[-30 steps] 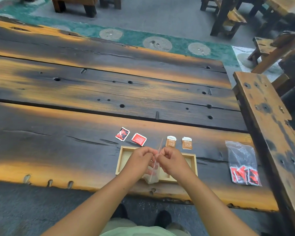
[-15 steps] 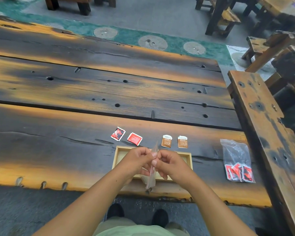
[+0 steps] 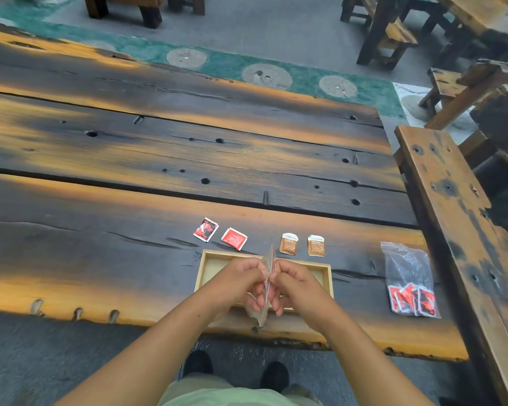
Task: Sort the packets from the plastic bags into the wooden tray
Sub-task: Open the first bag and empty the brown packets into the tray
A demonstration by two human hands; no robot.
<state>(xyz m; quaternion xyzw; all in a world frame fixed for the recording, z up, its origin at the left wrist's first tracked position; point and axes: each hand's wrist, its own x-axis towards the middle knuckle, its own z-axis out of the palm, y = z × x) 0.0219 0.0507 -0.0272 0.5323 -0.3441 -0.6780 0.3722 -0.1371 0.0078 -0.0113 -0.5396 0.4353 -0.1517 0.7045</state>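
My left hand (image 3: 239,281) and my right hand (image 3: 296,284) both pinch a clear plastic bag (image 3: 269,263) held edge-on above the wooden tray (image 3: 210,266). What is inside the bag is hard to tell. Just beyond the tray lie two red packets (image 3: 206,229) (image 3: 234,237) and two brown packets (image 3: 288,244) (image 3: 316,245). A second clear plastic bag (image 3: 406,273) lies flat to the right, with several red packets (image 3: 412,298) at its near end.
The dark wooden plank table (image 3: 159,159) stretches far and left. A wooden bench (image 3: 458,230) runs along the table's right side. More wooden stools and benches (image 3: 387,30) stand on the floor beyond. My shoes show below the table's near edge.
Both hands have stayed over the tray, working the top of the held bag. The bag has turned slightly between my fingers. The packets and the other bag on the table have not moved.
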